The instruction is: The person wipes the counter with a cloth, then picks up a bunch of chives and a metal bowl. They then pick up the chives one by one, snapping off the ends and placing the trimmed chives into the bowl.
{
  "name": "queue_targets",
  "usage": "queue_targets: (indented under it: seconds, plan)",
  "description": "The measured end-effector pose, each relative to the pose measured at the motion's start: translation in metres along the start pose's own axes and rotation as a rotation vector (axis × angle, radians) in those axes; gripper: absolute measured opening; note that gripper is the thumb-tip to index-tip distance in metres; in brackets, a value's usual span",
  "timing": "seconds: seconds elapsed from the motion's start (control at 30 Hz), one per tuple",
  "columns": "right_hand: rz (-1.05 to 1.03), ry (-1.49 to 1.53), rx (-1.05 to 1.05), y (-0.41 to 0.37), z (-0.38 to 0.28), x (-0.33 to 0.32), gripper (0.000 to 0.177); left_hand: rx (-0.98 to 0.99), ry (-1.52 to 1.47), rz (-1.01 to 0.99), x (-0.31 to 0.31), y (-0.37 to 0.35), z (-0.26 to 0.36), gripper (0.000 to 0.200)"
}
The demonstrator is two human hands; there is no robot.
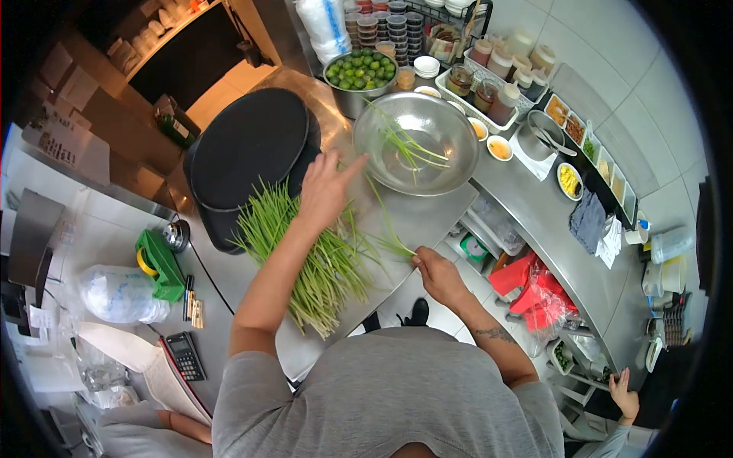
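A big bunch of chives (305, 259), long, thin and green, lies on the steel counter. My left hand (324, 187) is above the top of this bunch, index finger stretched out toward the rim of a wide steel bowl (452, 172). A few loose chives lie inside that bowl. Near the counter's front edge, my right hand (439, 276) pinches the ends of a few chives (395, 246) between thumb and fingers. Their thin tips run up and left toward the bowl.
Round black trays (248, 149) sit left of the bowl. A pot of limes (360, 76) stands behind it; sauce bottles (500, 61) and small cups (500, 148) line the back right. Another person's hand (624, 395) rests at lower right; another person's sleeve (145, 431) shows at lower left.
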State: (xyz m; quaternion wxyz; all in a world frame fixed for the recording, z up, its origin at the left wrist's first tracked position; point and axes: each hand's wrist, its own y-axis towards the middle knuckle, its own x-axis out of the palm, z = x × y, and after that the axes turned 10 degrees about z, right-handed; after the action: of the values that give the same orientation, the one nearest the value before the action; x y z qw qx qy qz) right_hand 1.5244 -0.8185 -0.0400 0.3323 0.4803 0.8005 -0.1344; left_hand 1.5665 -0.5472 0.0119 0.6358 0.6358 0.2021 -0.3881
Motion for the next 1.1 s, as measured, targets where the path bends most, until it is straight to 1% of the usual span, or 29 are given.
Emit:
queue_targets:
  seconds: [0.03, 0.13, 0.23, 0.33, 0.43, 0.53, 0.57, 0.63, 0.73, 0.87, 0.97, 1.1]
  plan:
    - [-0.001, -0.028, -0.010, -0.001, 0.002, -0.001, 0.011, 0.089, 0.044, -0.038, 0.003, 0.006, -0.004, 0.047]
    - [0.037, -0.046, -0.038, -0.003, 0.009, -0.001, 0.010, 0.185, 0.006, -0.045, 0.021, 0.013, -0.024, 0.044]
    - [0.058, -0.039, -0.018, -0.004, 0.013, -0.004, 0.010, 0.200, -0.028, -0.067, 0.029, 0.012, -0.034, 0.039]
    - [0.077, -0.051, -0.055, -0.003, 0.014, -0.008, 0.010, 0.079, 0.022, -0.073, 0.032, 0.003, -0.035, 0.036]
    - [0.068, -0.096, -0.086, -0.003, 0.012, -0.013, 0.010, 0.048, -0.014, -0.281, 0.026, -0.010, -0.028, 0.039]
    - [0.026, -0.117, -0.121, -0.004, 0.010, -0.017, 0.012, 0.064, -0.156, -0.396, 0.032, -0.021, -0.019, 0.049]
    - [0.011, -0.121, -0.131, -0.005, 0.007, -0.019, 0.012, 0.026, -0.194, -0.433, 0.034, -0.024, -0.015, 0.051]
    - [-0.020, -0.129, -0.151, -0.007, 0.000, -0.025, 0.012, 0.044, -0.207, -0.463, 0.040, -0.031, -0.013, 0.046]
    - [-0.010, -0.125, -0.199, -0.009, -0.001, -0.027, 0.011, 0.053, -0.264, -0.472, 0.039, -0.034, -0.013, 0.040]
    - [-0.004, -0.158, -0.198, -0.009, -0.001, -0.031, 0.009, 0.082, -0.337, -0.452, 0.040, -0.037, -0.024, 0.030]
    - [0.023, -0.189, -0.198, -0.009, 0.003, -0.033, 0.009, 0.113, -0.358, -0.489, 0.034, -0.039, -0.030, 0.026]
    - [0.063, -0.228, -0.222, -0.006, 0.005, -0.038, 0.008, 0.049, -0.350, -0.525, 0.020, -0.040, -0.033, 0.026]
